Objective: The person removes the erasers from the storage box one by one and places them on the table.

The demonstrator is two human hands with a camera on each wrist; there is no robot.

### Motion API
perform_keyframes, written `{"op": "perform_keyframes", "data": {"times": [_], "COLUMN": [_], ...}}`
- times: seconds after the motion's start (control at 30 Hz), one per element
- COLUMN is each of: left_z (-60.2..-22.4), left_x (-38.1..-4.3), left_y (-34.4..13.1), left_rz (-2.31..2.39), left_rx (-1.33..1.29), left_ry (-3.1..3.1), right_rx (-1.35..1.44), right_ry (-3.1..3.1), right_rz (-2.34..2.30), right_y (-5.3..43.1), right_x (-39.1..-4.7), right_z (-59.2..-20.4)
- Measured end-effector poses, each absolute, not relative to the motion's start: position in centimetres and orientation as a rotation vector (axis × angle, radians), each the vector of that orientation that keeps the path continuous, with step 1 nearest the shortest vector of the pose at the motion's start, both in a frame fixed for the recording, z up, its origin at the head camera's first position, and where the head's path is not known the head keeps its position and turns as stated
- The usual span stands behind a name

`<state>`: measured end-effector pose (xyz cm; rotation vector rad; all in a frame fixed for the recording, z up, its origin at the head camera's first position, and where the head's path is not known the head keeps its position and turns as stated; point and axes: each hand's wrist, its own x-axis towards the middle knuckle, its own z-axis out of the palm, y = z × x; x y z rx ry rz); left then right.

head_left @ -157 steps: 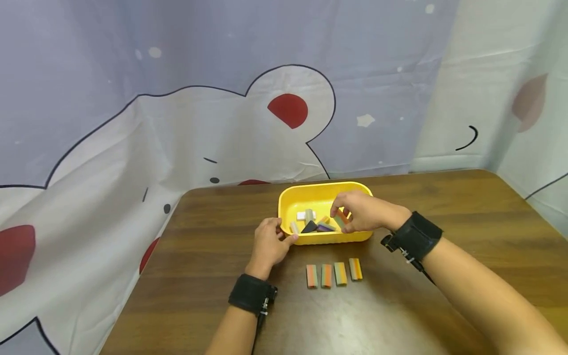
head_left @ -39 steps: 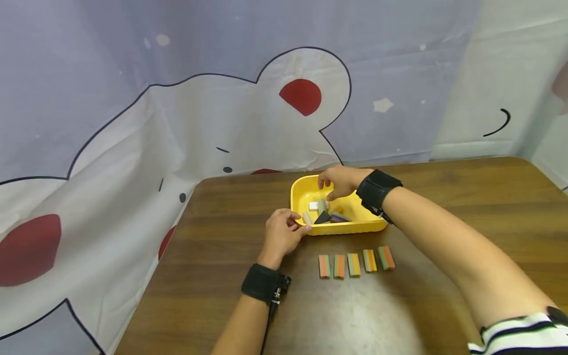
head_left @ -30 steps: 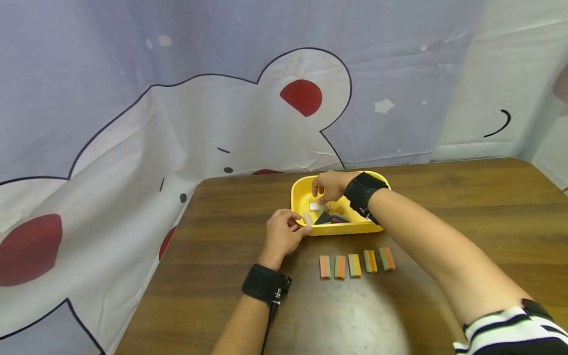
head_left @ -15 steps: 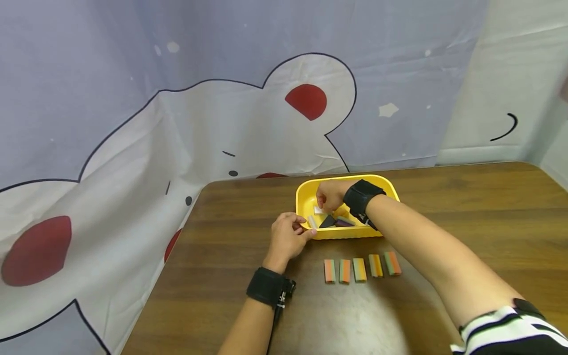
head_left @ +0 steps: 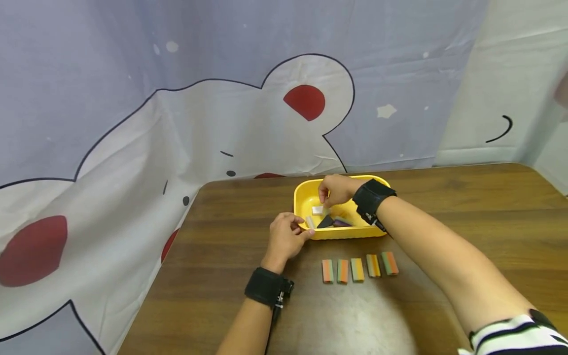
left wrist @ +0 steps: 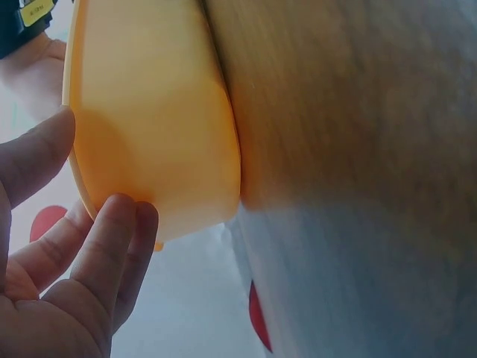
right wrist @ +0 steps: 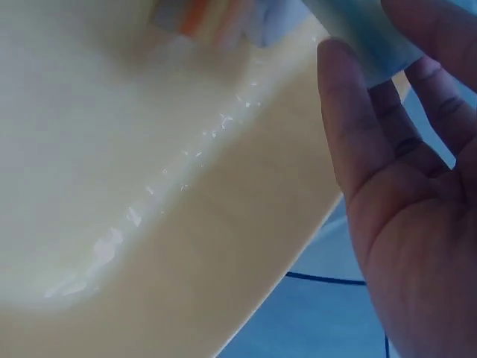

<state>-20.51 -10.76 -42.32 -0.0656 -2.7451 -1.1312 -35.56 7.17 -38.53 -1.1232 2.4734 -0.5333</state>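
A yellow plastic basin [head_left: 350, 232] stands near the table's back edge. My left hand [head_left: 285, 236] grips its front left corner; in the left wrist view the thumb [left wrist: 41, 153] lies at the rim and fingertips touch the outer wall. Inside the basin, my right hand [head_left: 338, 190] pinches a pale green-blue striped eraser [right wrist: 365, 37] between thumb and fingers. The head view mostly hides that eraser behind the hand. Around it lie a white block [head_left: 317, 210], a black wedge [head_left: 326, 221], a purplish piece [head_left: 342, 222] and a pale stick [head_left: 310, 222].
Several striped erasers [head_left: 357, 270] in orange, green and yellow stand in a row on the wooden table [head_left: 213, 246], in front of the basin. A printed curtain [head_left: 248, 128] hangs behind the table. Each wrist wears a black strap [head_left: 265, 286] with a camera.
Another orange-green eraser has joined the right end of the row since the oldest frame. My right hand returned to the basin, reached down left and has lifted slightly. The left hand stays at the corner.
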Motion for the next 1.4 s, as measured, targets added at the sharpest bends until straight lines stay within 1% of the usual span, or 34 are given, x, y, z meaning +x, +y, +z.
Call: {"op": "perform_keyframes", "data": {"times": [0.2, 0.37, 0.6, 0.87, 1.1, 1.23, 1.4], "left_z": [-42.3, -42.3, -42.4, -42.4, -42.2, -42.1, -42.2], "left_x": [-20.8, -20.9, -20.8, -20.8, -20.7, -20.8, -20.8], "left_y": [-11.0, -11.2, -11.5, -11.3, -11.3, -11.3, -11.3], "left_rz": [-1.107, -1.129, -1.127, -1.156, -1.157, -1.148, -1.156], "left_rx": [-0.088, -0.078, -0.074, -0.047, -0.056, -0.065, -0.067], "left_ry": [-2.735, -2.731, -2.714, -2.732, -2.735, -2.743, -2.753], "right_rx": [-1.169, -1.229, -1.372, -1.429, -1.367, -1.342, -1.217], "right_ry": [2.487, 2.512, 2.531, 2.615, 2.747, 2.867, 2.971], "right_rz": [-0.637, -0.682, -0.822, -0.954, -1.042, -1.007, -0.939], "right_y": [8.9, 10.0, 11.7, 14.6, 17.3, 18.8, 20.2], "right_x": [-35.0, -33.9, -31.2, -27.8, -24.5, -22.3, -20.0], "right_z": [-36.8, -36.3, -36.1, -36.8, -38.2, -39.0, -40.2]}}
